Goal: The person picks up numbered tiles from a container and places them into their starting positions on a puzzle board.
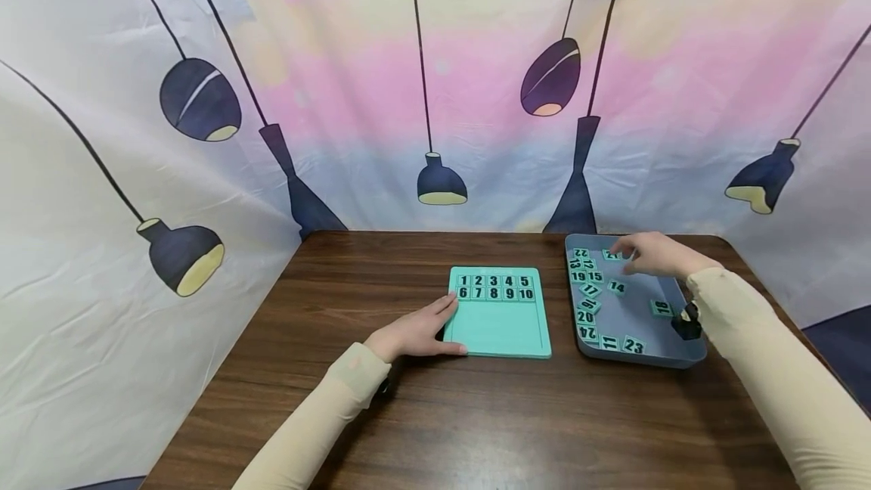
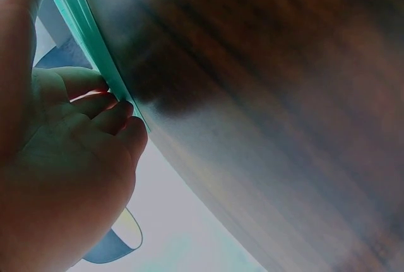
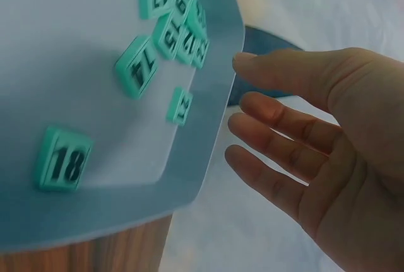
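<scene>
A turquoise number board [image 1: 500, 327] lies on the table, with tiles 1 to 10 in two rows at its top. My left hand [image 1: 418, 331] rests against the board's left side, thumb spread at the lower left corner. In the left wrist view, its fingers [image 2: 117, 117] touch the board's edge [image 2: 95, 38]. My right hand [image 1: 660, 254] hovers over the far right of a blue-grey tray [image 1: 643, 358], near tile 21 [image 1: 611, 255]. In the right wrist view, the right hand [image 3: 315, 139] has loosely bent fingers and holds nothing.
Loose turquoise number tiles lie in the tray, many along its left side. Tile 14 [image 1: 616, 287] sits near the middle and tile 18 [image 1: 660, 308] at the right. The brown wooden table [image 1: 476, 422] meets a curtain [image 1: 374, 97] printed with lamps at the back.
</scene>
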A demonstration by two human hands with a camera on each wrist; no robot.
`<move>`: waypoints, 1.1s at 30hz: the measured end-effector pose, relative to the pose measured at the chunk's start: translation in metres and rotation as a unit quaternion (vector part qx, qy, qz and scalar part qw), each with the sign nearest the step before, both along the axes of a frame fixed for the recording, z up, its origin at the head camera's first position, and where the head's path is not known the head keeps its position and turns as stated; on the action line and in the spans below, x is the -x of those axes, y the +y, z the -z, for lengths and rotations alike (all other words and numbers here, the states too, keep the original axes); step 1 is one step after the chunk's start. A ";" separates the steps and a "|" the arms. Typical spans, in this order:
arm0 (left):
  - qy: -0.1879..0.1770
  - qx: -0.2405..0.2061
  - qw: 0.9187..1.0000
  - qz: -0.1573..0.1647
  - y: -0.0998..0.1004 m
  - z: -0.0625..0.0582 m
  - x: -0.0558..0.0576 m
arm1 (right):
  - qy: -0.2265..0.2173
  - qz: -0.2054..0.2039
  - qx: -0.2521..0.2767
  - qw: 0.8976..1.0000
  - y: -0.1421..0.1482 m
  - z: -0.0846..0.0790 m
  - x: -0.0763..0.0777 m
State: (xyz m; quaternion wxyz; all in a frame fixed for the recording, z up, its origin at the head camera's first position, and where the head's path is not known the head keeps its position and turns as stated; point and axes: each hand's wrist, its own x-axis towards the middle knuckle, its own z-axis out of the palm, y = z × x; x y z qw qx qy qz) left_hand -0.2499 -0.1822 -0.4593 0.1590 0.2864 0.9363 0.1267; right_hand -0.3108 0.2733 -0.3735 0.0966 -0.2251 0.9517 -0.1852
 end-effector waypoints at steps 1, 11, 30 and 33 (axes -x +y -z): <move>0.001 0.000 1.000 -0.002 -0.001 0.000 0.000 | -0.003 0.004 -0.003 1.000 0.002 -0.001 -0.001; 0.001 -0.012 1.000 -0.002 -0.006 -0.003 -0.003 | -0.014 -0.028 -0.015 0.999 0.011 0.008 -0.017; -0.005 -0.006 1.000 0.002 -0.002 -0.003 -0.002 | -0.084 -0.185 0.019 0.979 -0.018 0.036 -0.074; -0.009 -0.008 1.000 0.002 0.000 -0.004 -0.003 | -0.088 -0.189 0.013 0.978 -0.017 0.043 -0.075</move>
